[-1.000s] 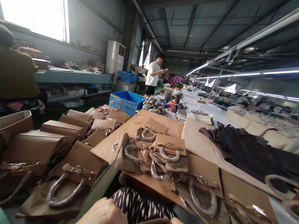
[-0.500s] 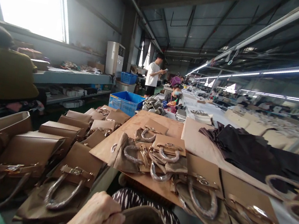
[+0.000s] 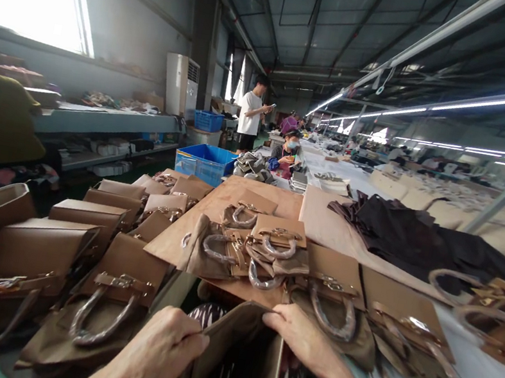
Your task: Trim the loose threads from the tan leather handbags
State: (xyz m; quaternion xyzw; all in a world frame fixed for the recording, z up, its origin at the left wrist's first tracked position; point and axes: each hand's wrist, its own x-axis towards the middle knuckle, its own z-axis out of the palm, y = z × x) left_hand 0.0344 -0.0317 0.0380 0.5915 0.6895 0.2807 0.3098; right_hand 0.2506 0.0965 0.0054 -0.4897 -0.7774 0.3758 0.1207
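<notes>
An olive-brown fabric bag piece (image 3: 224, 347) hangs between my hands at the bottom centre, its dark inside showing. My left hand (image 3: 163, 346) is closed on its left edge. My right hand (image 3: 296, 330) pinches the upper rim on the right, with the fingertips on the fabric. Beyond them, brown bags with plastic-wrapped handles (image 3: 277, 245) lie on a wooden board (image 3: 225, 200). Another brown bag (image 3: 116, 295) lies left of my left hand. Patterned cloth shows below the piece.
Rows of brown bags (image 3: 34, 248) fill the left side. More bags (image 3: 416, 315) and dark fabric (image 3: 420, 235) lie on the right. A blue crate (image 3: 205, 163) stands behind the board. A standing person (image 3: 251, 114) and a seated person (image 3: 287, 153) are farther back.
Both hands and the fabric piece have come up higher into view. My right hand now holds the rim farther forward, and more of the piece's inside shows. The view has shifted slightly right.
</notes>
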